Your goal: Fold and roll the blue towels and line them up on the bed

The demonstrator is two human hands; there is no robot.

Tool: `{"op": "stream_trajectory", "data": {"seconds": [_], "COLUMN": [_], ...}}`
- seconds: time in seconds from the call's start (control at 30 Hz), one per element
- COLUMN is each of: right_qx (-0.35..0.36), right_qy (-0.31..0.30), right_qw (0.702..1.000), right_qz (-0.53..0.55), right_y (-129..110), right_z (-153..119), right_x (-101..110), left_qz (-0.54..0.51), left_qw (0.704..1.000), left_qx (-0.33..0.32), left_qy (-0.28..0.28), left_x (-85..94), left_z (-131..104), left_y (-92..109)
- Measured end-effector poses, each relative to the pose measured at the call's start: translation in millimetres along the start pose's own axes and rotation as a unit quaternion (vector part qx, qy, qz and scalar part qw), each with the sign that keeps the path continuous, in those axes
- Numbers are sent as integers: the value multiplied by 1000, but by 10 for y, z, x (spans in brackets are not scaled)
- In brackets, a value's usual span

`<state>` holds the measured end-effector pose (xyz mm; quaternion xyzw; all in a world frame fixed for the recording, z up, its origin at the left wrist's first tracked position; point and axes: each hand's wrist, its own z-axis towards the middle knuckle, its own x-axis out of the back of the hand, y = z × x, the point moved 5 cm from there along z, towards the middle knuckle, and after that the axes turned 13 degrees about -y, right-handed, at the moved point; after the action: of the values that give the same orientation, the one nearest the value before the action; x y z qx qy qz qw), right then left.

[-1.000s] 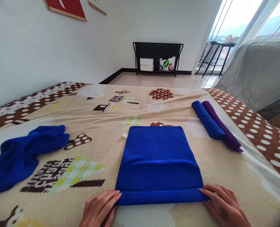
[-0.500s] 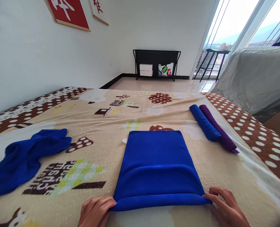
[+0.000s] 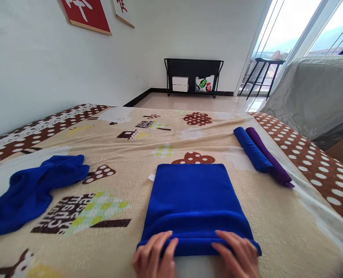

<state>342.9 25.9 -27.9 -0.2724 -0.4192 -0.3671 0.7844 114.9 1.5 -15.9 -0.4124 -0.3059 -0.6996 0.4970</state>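
A blue cloth [image 3: 193, 189] lies flat on the patterned blanket [image 3: 125, 154], its near edge turned into a narrow roll and a soft wrinkle running across it just beyond. My left hand [image 3: 156, 253] rests on the left part of the roll, fingers apart. On the roll's right part is my right hand [image 3: 238, 253], its thumb and fingers spread over the fabric. A white tag [image 3: 151, 177] sticks out at the cloth's left edge.
A crumpled blue cloth [image 3: 35, 189] lies at the left. Rolled blue [image 3: 252, 150] and purple [image 3: 269, 157] cloths lie side by side at the right. Beyond the bed stand a black rack [image 3: 193, 71], a stool [image 3: 264, 75] and a grey covered object [image 3: 318, 92].
Both hands have left the corners of the roll and moved inward onto its top. The cloth's far edge has come slightly nearer.
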Motion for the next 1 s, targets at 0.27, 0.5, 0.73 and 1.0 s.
{"op": "stream_trajectory", "data": {"seconds": [0.27,0.5,0.73,1.0], "right_qx": [106,-4,56,-6], "right_qy": [-74,-88,-25,-118], "right_qw": [992,993,998,989], "right_qz": [-14,-80,-9,-87], "right_y": [27,501,-164,32], "right_z": [157,-169,184,295], "right_x": [-88,18,-129,-232], "left_qz": [11,51,26,75], "left_qw": [989,996,992,993], "left_qx": [-138,-38,-114,-18], "left_qy": [-45,-60,-47,-92], "left_x": [-237,-47,-106,-265], "left_z": [98,-98,246,322], "left_y": [99,-455,204,55]}}
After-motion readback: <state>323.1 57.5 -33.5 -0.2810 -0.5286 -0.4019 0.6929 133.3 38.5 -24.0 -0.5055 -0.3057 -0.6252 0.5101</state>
